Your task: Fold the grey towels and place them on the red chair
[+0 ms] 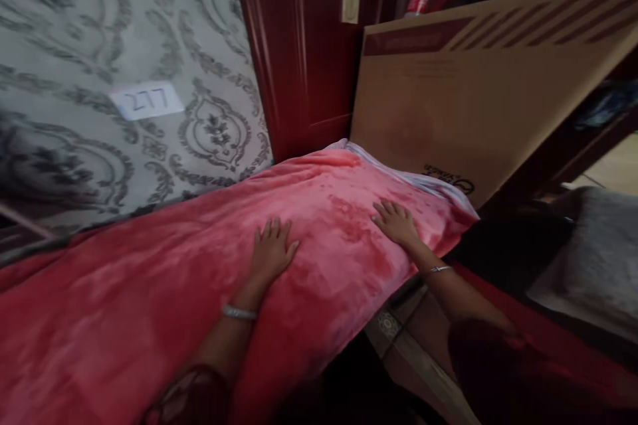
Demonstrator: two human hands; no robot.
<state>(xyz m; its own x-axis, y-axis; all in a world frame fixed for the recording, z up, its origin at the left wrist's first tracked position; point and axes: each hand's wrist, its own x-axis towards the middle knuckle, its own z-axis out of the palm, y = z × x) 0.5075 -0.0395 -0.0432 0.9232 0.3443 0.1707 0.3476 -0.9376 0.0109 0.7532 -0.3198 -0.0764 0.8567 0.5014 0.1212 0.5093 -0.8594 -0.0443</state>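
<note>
A pinkish-red plush blanket (319, 285) is spread over a long, low surface that is hidden beneath it. Flat on its middle rests my left hand (272, 249), fingers spread and palm down. My right hand (396, 220) lies on the blanket farther right, also with its fingers apart and holding nothing. A silver bracelet circles each wrist. Along the far right end, a pale striped edge (423, 179) shows beside the red plush.
Behind the blanket stand a patterned grey wall (214, 126) with a paper marked 277 (147, 100), and a dark red door (309, 46). A large cardboard box (473, 86) leans at the right end. A grey cushion-like thing (598, 259) is at far right.
</note>
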